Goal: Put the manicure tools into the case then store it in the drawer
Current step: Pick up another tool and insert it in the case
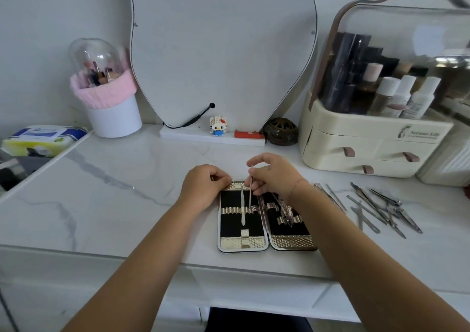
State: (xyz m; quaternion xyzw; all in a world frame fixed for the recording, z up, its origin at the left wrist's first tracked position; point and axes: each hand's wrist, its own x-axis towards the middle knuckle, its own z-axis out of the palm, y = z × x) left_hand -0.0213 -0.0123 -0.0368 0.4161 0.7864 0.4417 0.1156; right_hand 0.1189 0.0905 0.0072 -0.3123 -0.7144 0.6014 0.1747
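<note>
Pinching thin tool point(250, 191) high on shaft with closed fingers point(255, 172) of right hand point(276, 176); aligned far-to-near, tip aimed down at loop strap point(237, 210) in left half of open case point(244, 245), near front edge of surface point(127, 204). Gripping case's far edge with curled left hand point(203, 186). Nearest right hand: loose tools point(381, 209), just right of case.

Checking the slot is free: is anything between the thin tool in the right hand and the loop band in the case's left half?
Nothing visible. The thin tool has its tip at the loop band, just right of the seated tool. The left hand grips the case at its top edge, off the path.
</note>
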